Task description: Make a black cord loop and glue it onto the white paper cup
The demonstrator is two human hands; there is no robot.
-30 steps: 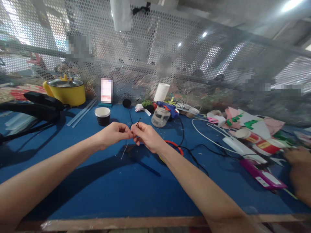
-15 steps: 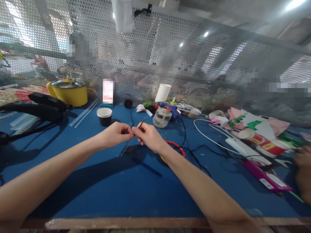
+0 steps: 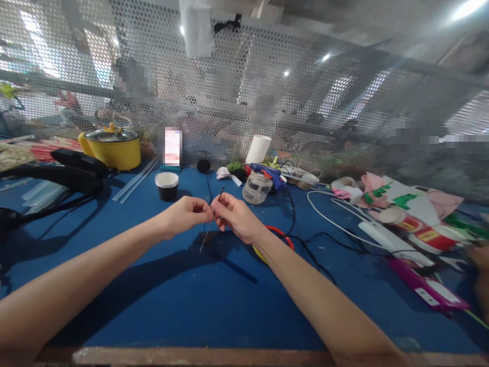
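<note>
Over the middle of the table my left hand (image 3: 187,216) and my right hand (image 3: 236,218) meet at the fingertips, both pinched closed. Out of the top of my right hand pokes the dark tip of a thin stem (image 3: 222,190). Black yarn (image 3: 210,188) runs from a black yarn ball (image 3: 204,166) down to my left fingertips. A thin pale wire end (image 3: 204,241) hangs below the fingers. Where yarn and stem meet is hidden by my fingers.
A black paper cup (image 3: 167,186), a clear plastic jar (image 3: 257,188) and a blue glue gun (image 3: 269,173) stand behind my hands. A red-and-yellow ring (image 3: 284,233) lies under my right forearm. Cords and a purple device (image 3: 428,285) are at right, near another person's hand (image 3: 480,260).
The stem tip in my right hand now points more upright. Both hands stay together at the fingertips. The whole view has shifted slightly.
</note>
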